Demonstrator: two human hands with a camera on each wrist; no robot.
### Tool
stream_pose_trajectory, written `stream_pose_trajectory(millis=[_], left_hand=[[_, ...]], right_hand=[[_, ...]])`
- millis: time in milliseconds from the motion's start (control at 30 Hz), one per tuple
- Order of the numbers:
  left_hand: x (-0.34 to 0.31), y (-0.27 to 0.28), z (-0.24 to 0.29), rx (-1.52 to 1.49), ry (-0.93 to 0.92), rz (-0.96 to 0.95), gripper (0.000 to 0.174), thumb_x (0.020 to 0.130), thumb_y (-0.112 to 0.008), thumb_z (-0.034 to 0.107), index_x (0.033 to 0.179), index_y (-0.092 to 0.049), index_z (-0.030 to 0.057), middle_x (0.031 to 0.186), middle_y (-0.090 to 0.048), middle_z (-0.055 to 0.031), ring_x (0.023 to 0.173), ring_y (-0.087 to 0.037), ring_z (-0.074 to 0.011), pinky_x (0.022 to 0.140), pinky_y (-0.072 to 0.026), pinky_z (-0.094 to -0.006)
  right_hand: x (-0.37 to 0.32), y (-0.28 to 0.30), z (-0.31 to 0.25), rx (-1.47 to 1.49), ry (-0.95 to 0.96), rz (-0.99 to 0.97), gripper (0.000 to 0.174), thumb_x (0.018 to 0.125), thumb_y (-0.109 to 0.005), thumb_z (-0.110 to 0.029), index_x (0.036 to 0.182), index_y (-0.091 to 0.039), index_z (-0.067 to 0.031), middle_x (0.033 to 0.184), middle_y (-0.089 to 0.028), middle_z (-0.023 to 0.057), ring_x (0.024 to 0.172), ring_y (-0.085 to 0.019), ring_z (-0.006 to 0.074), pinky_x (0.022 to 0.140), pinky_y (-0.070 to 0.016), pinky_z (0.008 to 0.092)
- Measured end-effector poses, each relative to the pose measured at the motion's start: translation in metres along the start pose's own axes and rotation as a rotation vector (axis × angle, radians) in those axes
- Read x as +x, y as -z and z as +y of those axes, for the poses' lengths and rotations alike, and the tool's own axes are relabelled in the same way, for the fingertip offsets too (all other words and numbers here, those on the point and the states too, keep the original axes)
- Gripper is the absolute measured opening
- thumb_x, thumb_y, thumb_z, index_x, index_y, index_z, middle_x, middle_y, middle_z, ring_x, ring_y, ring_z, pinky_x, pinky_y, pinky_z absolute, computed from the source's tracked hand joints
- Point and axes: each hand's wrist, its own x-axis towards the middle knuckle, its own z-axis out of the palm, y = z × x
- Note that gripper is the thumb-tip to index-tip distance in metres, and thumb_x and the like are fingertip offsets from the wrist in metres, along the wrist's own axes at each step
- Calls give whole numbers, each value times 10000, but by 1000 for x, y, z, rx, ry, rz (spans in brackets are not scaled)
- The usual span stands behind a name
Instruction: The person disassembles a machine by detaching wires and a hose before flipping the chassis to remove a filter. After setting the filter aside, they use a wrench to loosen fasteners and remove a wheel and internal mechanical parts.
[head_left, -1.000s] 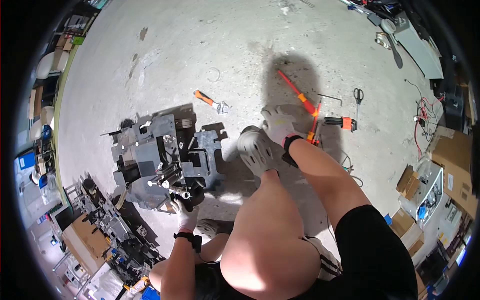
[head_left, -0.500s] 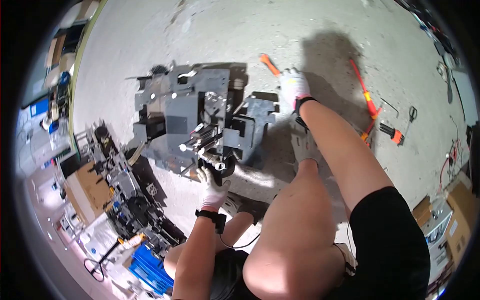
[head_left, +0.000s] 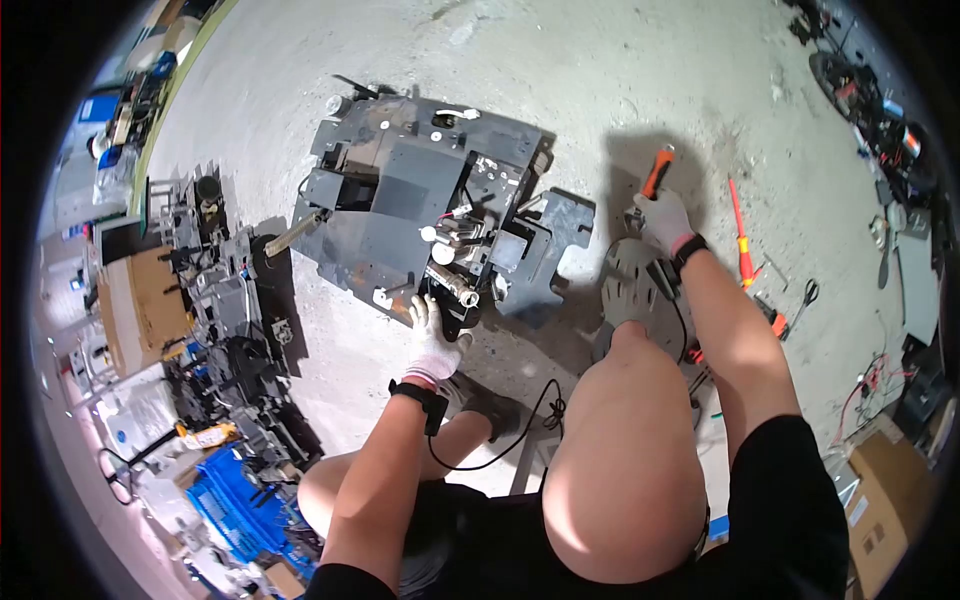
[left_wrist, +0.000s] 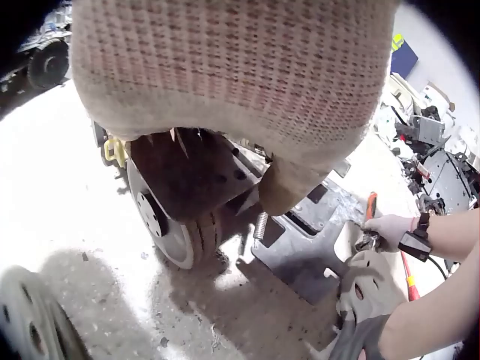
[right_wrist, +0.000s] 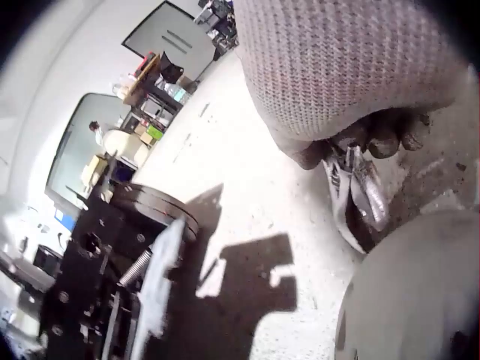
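The gloved right hand point(head_left: 664, 220) grips an adjustable wrench near its metal head, with the orange handle point(head_left: 657, 174) pointing away from the person. In the right wrist view the metal jaws point(right_wrist: 358, 196) of the wrench stick out below the curled fingers. The gloved left hand point(head_left: 434, 347) lies at the near edge of a dark metal machine assembly point(head_left: 400, 190), fingers on its edge. From the left wrist view, a wheel point(left_wrist: 161, 217) and a bracket show under that hand; its fingertips are mostly hidden.
A red and yellow screwdriver point(head_left: 743, 250), scissors point(head_left: 808, 294) and other tools lie right of the right hand. The person's shoe point(head_left: 632, 285) stands between machine and tools. More machine parts point(head_left: 235, 300), a cardboard box point(head_left: 143, 310) and a blue crate point(head_left: 240, 500) are at left.
The right hand moved from empty beside the shoe to the wrench, took hold of it and brought it back near the shoe. The left hand stays at the machine's edge. The head view shifted.
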Motion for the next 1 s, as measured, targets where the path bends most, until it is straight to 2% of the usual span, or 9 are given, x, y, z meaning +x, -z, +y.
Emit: stream_pose_trajectory(millis=[67, 267, 367, 567, 600, 733, 767, 833, 1000], left_hand=[[-1, 3, 2, -9, -6, 19, 1099, 713, -768, 333, 1496, -131, -102, 1539, -95, -383, 1442, -118, -519, 1195, -188, -482], [-4, 11, 11, 2, 50, 62, 1040, 715, -759, 324, 1497, -196, -66, 1552, -135, -345, 1450, -132, -489, 1184, -216, -477], [-5, 4, 3, -123, 47, 149, 910, 764, -715, 246, 1489, -248, -45, 1562, -170, -311, 1451, -189, -457, 1190, -230, -447], [-39, -4, 21, -511, 179, 249, 567, 800, -651, 196, 1332, -546, 32, 1506, -384, -213, 1399, -343, -365, 1128, -334, -403], [-54, 14, 28, -508, 190, 217, 472, 830, -628, 239, 1269, -605, 65, 1305, -583, -205, 1232, -515, -393, 1044, -419, -415], [-9, -44, 18, -1075, 192, 91, 369, 944, -581, 401, 1014, -658, 46, 860, -691, -95, 772, -666, -294, 768, -524, -412], [-11, -40, 17, -1095, 197, 102, 369, 944, -581, 401, 1014, -658, 46, 860, -691, -95, 772, -666, -294, 768, -524, -412], [-21, -17, 22, -2051, 322, -452, 429, 991, -506, 479, 998, -656, 78, 919, -700, -61, 781, -656, -216, 726, -512, -392], [-27, -8, 19, -1874, 28, -455, 301, 997, -544, 328, 1114, -661, 78, 991, -690, -35, 839, -642, -161, 779, -514, -343]], right_hand=[[-16, 20, -14, 246, 69, 51, 211, 918, -642, -139, 1014, -635, 49, 845, -664, 53, 762, -620, 134, 689, -504, 304], [-119, 105, -140, 106, 203, -3, 163, 916, -669, -184, 928, -676, -21, 726, -598, -22, 614, -509, 70, 553, -417, 248], [-161, 124, -210, 116, 378, -262, 219, 928, -678, -258, 964, -677, -42, 803, -605, -34, 723, -520, 53, 643, -453, 250], [-248, 58, -325, -144, 382, -523, 266, 964, -635, -326, 932, -681, -66, 799, -628, -45, 683, -526, 55, 629, -469, 264], [-253, 42, -326, -313, 422, -566, 231, 963, -639, -292, 943, -668, -63, 802, -640, -38, 688, -555, 66, 633, -484, 274], [-261, -42, -310, -668, 723, -720, 215, 915, -622, -169, 1099, -603, -59, 1061, -661, 165, 1026, -635, 318, 892, -492, 385], [-260, -61, -297, -662, 750, -713, 223, 894, -618, -121, 1108, -598, -61, 1071, -659, 190, 1041, -627, 349, 894, -492, 391], [-253, -99, -260, -711, 755, -670, 376, 818, -627, -36, 1187, -560, -58, 1087, -621, 229, 1059, -599, 399, 915, -485, 428], [-266, -142, -180, -832, 745, -664, 537, 770, -643, -33, 1287, -502, -69, 1288, -496, 229, 1121, -568, 424, 961, -484, 427]])
